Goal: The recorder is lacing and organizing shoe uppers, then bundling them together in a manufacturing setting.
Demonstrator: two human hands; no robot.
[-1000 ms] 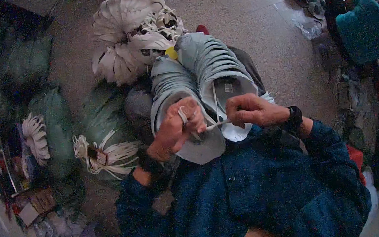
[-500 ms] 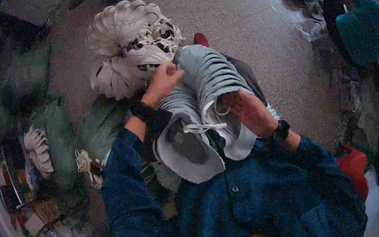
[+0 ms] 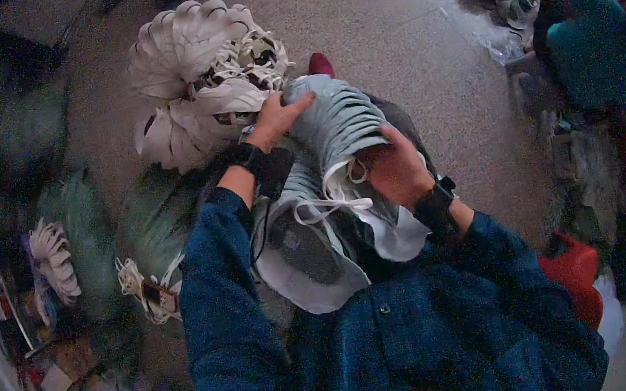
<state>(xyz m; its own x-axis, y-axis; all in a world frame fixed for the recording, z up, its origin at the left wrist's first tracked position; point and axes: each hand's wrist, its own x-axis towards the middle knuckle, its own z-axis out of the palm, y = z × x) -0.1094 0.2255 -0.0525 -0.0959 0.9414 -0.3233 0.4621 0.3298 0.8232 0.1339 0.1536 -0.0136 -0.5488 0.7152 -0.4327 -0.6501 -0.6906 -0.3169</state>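
Grey shoe uppers (image 3: 346, 122) are stacked in two rows before a blue shirt (image 3: 428, 316), the right row touched by the spread left hand (image 3: 279, 119) and cupped by the right hand (image 3: 400, 170), whose closure cannot be told. Fanning apart could be caused by a slack lace tie (image 3: 331, 207). Counted: two rows, one tie, one white heap (image 3: 186, 48).

The left grey stack (image 3: 295, 247) is partly covered by the left hand (image 3: 274, 123) and wristband (image 3: 274, 173); green bags (image 3: 81, 230) on the floor (image 3: 412, 43) are blurred.
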